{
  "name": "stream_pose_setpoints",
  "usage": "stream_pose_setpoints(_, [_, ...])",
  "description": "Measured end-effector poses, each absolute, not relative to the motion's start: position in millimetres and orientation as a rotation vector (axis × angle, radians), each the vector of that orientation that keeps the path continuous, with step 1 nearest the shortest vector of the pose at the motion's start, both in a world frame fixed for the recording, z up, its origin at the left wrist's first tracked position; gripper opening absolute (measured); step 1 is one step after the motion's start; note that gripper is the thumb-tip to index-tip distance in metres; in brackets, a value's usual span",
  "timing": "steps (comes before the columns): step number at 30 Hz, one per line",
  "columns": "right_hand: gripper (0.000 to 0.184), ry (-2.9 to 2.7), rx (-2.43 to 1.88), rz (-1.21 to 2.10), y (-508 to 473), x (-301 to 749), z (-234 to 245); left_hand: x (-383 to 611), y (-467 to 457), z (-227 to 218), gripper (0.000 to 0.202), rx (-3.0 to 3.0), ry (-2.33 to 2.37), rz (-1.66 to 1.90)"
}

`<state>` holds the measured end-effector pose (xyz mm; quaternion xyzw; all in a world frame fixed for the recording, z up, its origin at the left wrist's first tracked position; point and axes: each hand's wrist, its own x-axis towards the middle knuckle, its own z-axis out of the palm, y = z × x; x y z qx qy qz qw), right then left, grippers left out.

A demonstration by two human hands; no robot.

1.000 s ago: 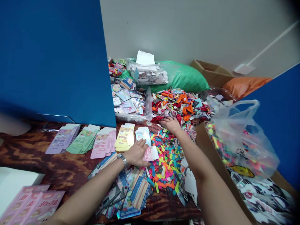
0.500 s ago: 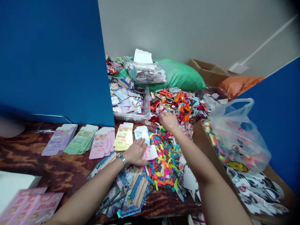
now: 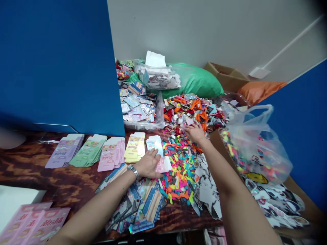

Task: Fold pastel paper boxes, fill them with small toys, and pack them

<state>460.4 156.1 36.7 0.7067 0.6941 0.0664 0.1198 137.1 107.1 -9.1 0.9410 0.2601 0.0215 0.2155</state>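
My left hand (image 3: 148, 164), with a metal watch at the wrist, holds a small pink-and-white flat paper box (image 3: 164, 165) between thumb and fingers. Its fingertips lie by a stack of light blue boxes (image 3: 154, 143). My right hand (image 3: 195, 133) reaches over the far edge of a heap of bright, balloon-like small pieces (image 3: 178, 170). Its fingers are apart and touch the mixed pile (image 3: 189, 105) of orange, red and white trinkets; I see nothing held in them. Printed cards (image 3: 143, 207) lie under my left forearm.
Yellow (image 3: 135, 147), pink (image 3: 111, 154), green (image 3: 89, 150) and purple (image 3: 65, 150) box stacks line the left. Behind stand a clear bin of cards (image 3: 159, 112) and a green sack (image 3: 196, 80). A plastic bag (image 3: 258, 146) sits in a carton at right, beside white cut-outs (image 3: 206, 190).
My right hand has moved right and slightly nearer, and its fingers have spread over the trinket pile. My left hand and the pink box have stayed nearly still.
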Motion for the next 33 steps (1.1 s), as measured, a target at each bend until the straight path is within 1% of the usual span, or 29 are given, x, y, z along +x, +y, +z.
stream_pose_setpoints(3, [0.037, 1.921, 2.206, 0.246, 149.1, 454.6, 50.5, 136.9, 108.1, -7.0, 0.086, 2.613, 0.717, 0.063])
stream_pose_setpoints(5, [0.039, 1.957, 2.207, 0.236, 147.3, 432.8, 53.1, 136.8, 108.9, -6.6, 0.086, 2.620, 0.712, 0.076])
stream_pose_setpoints(9, [0.036, 2.164, 2.023, 0.011, 149.0, 371.0, 40.0, 136.9, 110.0, -7.6, 0.085, 2.647, 0.706, 0.105])
stream_pose_setpoints(13, [0.031, 2.177, 1.970, -0.131, 155.6, 334.0, 22.3, 136.7, 110.3, -8.8, 0.084, 2.670, 0.688, 0.120])
stream_pose_setpoints(19, [0.036, 2.033, 2.173, -0.126, 156.9, 356.3, 22.5, 136.1, 109.6, -9.9, 0.081, 2.662, 0.678, 0.134])
stream_pose_setpoints(26, [0.048, 1.723, 2.464, 0.089, 135.1, 396.8, 46.3, 134.9, 106.4, 4.5, 0.082, 2.632, 0.666, 0.176])
stream_pose_setpoints(28, [0.046, 1.748, 2.433, 0.088, 135.6, 390.0, 46.5, 134.5, 102.2, 12.3, 0.083, 2.629, 0.655, 0.207])
stream_pose_setpoints(31, [0.034, 1.832, 2.308, -0.036, 144.4, 367.9, 38.3, 130.4, 92.6, 24.3, 0.083, 2.610, 0.604, 0.279])
stream_pose_setpoints(33, [0.033, 1.843, 2.251, -0.102, 151.6, 353.3, 31.0, 123.2, 84.9, 30.6, 0.082, 2.586, 0.581, 0.334])
